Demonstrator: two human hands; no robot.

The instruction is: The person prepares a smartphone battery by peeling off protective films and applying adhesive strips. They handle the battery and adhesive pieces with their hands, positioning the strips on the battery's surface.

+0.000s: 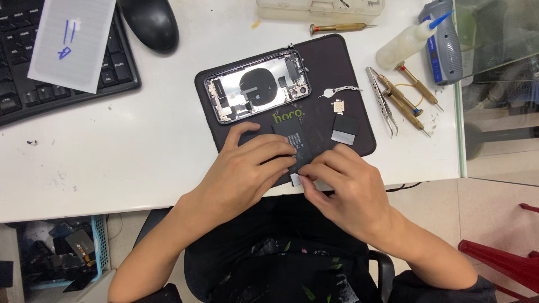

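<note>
At the far left of the white table (112, 140) sits a black computer keyboard (62, 67) with a white slip of paper (72, 42) on it, and a black computer mouse (149, 22) just to its right. Toward the middle lies a black rectangular work mat (337, 73), carrying an opened phone housing with bare metal insides (258, 85). Nearer, the left hand (244, 177) lies flat with fingers spread, pressing down on a black rectangular phone battery (295, 143) at the mat's near edge. Beside it, the right hand (345, 188) is curled, its fingertips pinching a small pale tab (296, 179) at the battery's near end. Farther right on the mat rests a small black and grey square part (345, 129), then silver tweezers (382, 104) and brass-handled screwdrivers (407, 95) on the table.
</note>
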